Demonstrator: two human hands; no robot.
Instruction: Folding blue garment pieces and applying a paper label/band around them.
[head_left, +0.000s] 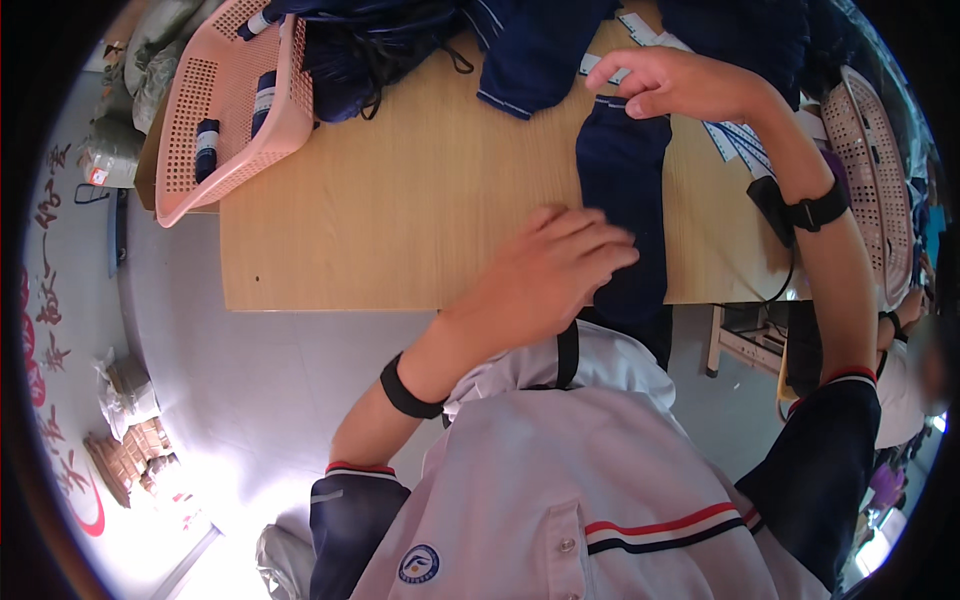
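A long navy knitted piece that looks like a sock [622, 165] lies flat on the wooden table [400, 220], with a thin white line at its far cuff. Its near end reaches the table's front edge. My left hand [560, 265] hovers over or rests on the near part, fingers loosely bent and a little blurred; I cannot tell whether it touches the cloth. Over the far cuff is my right hand [685, 85], thumb and forefinger apart, nothing visible between them. Another navy piece with a white-stitched edge [530, 70] lies farther back.
At the far left stands a pink basket [285, 130] with a few rolled navy bundles [206, 150] in banded labels. Dark cloth [345, 60] is heaped beside it. Blue-and-white paper strips [742, 150] lie right of the sock. Another pink basket [870, 180] and a co-worker's arm [905, 315] are at right.
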